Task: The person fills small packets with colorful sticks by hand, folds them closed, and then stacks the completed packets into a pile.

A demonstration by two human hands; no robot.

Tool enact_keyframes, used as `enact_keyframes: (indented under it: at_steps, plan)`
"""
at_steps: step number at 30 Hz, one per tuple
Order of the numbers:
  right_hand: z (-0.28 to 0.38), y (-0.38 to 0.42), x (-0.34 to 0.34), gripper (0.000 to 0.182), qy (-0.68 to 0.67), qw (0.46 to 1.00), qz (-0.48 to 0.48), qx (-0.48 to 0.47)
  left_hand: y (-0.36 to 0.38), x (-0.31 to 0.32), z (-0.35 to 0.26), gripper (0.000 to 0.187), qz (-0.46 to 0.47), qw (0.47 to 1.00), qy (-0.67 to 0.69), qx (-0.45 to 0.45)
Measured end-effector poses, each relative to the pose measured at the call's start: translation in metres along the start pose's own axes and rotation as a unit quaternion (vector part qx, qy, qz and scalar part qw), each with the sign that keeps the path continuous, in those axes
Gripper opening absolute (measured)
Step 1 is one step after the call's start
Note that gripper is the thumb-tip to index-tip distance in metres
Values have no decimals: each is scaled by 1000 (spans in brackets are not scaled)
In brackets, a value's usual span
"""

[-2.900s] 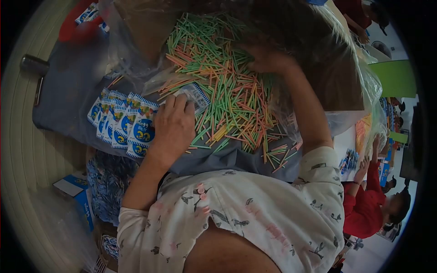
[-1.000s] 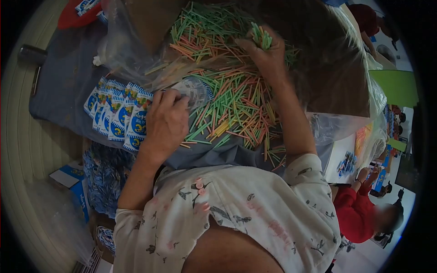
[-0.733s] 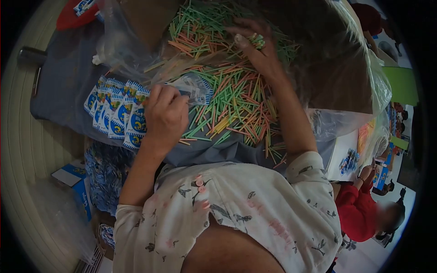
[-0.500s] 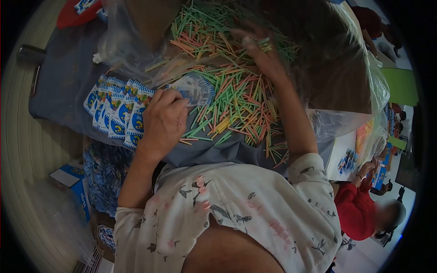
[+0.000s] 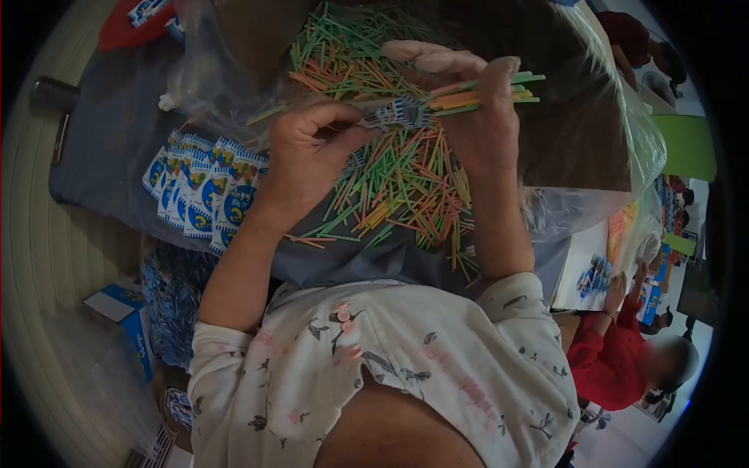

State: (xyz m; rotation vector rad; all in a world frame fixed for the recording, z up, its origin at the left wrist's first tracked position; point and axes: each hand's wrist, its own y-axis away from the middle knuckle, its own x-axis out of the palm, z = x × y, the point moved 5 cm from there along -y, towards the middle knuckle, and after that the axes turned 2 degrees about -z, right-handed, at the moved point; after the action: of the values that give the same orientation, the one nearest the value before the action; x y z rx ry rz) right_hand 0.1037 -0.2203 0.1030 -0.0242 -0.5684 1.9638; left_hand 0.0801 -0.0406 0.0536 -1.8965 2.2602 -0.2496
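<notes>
My left hand [image 5: 308, 160] pinches a small blue-and-white printed packet [image 5: 402, 114], its mouth turned to the right. Against that mouth lie the ends of a small bundle of thin coloured sticks [image 5: 460, 100], green, orange and yellow. My right hand [image 5: 493, 129] grips the bundle between thumb and fingers, above the heap. Beneath both hands spreads a large loose pile of the same sticks [image 5: 413, 183], in green, pink, orange and yellow. Left of my left hand, filled-looking packets [image 5: 199, 191] lie in overlapping rows. Part of another packet [image 5: 355, 161] shows under my left wrist.
Clear plastic sheeting [image 5: 207, 74] lies at the back left, beside a red container [image 5: 129, 27]. A brown surface under plastic [image 5: 569, 117] stands on the right. At far right a person in red [image 5: 608, 359] handles items at another table. A blue box [image 5: 125, 308] sits low on the left.
My right hand has come up from the pile toward me with the sticks, now at the packet. My left hand has lifted a packet off the pile and moved right.
</notes>
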Motion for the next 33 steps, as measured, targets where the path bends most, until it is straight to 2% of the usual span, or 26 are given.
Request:
enact_keyframes:
  at_steps: [1, 2, 4, 6, 8, 10, 11, 14, 16, 17, 19, 23, 25, 26, 28, 29, 31, 32, 33]
  plan:
    - [3, 0, 2, 75, 136, 990, -32, 18, -2, 4, -3, 11, 1, 1000, 22, 19]
    - [5, 3, 6, 75, 137, 990, -35, 16, -5, 7, -5, 11, 0, 998, 43, 39]
    - [0, 6, 5, 77, 276, 955, -73, 83, -10, 11, 5, 11, -2, 996, 56, 67]
    - [-6, 10, 7, 78, 280, 954, -48, 91, -12, 12, 8, 10, -7, 993, 67, 94]
    - [-13, 12, 5, 79, 285, 953, -24, 100, -12, 21, 15, 11, 17, 992, 123, 12]
    - [-7, 10, -1, 76, 239, 969, -52, 30, -13, 26, 20, 12, 15, 991, 133, -14]
    - [-4, 8, -5, 76, 240, 969, -52, 30, -13, 28, 23, 13, 13, 989, 143, -41]
    - [6, 3, -8, 72, 259, 965, -39, -19, -12, 29, 18, 14, 4, 979, 199, -46]
    - [1, 3, -1, 62, 341, 939, -11, -35, -12, 28, 20, 14, 10, 978, 207, -36]
    - [-1, 4, 0, 62, 342, 939, -9, -34, -11, 27, 21, 14, 13, 976, 214, -25]
    - [-12, 6, -1, 60, 279, 959, -24, 41, -9, 28, 26, 14, 9, 975, 219, -30]
    - [-7, 1, 7, 57, 279, 960, -27, 24, -7, 28, 26, 12, 19, 985, 174, -3]
    - [3, -5, 16, 60, 355, 934, 10, -35, -9, 27, 23, 11, 11, 983, 185, 15]
    - [6, -6, 18, 60, 358, 933, 11, -36, -11, 27, 20, 11, 4, 980, 195, 33]
    - [16, -4, 27, 61, 574, 810, 27, -116, -12, 24, 21, 10, -11, 987, 157, 45]
    - [18, -3, 28, 61, 575, 809, 29, -117, -13, 21, 21, 10, -25, 992, 116, 53]
    - [19, 1, 33, 60, 631, 763, 56, -129, -15, 18, 20, 10, -26, 992, 102, 71]
    - [17, 1, 33, 60, 633, 762, 56, -129, -15, 18, 18, 10, -23, 992, 89, 88]
    - [12, 0, 28, 67, 546, 833, 30, -77, -15, 20, 19, 10, -21, 992, 90, 88]
